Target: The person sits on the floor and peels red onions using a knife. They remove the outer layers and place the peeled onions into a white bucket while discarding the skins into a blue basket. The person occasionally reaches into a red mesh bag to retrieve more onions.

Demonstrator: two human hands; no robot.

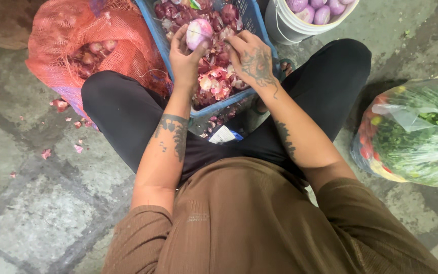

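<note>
mesh sack (84,43): red net bag on the floor at far left, unpeeled onions inside, loose skin scraps beside it.
left hand (184,57): fingers curled up around the onion (199,33), cupping it from below over the blue crate (260,31).
onion: mostly bare, pale with a purple tinge, held above the pile of skins (214,81) in the crate.
right hand (252,57): fingertips pressed together at the onion's right side, looks like pinching a strip of skin; a blade, if any, cannot be told.
how-to: judged best to steady the onion in the cupping hand, pull skin off in strips, let scraps drop in the crate.
bucket (285,25): white, peeled onions inside, cut off by the top edge.
greens bag (416,134): clear plastic, contents blurred, cropped at right.
</note>
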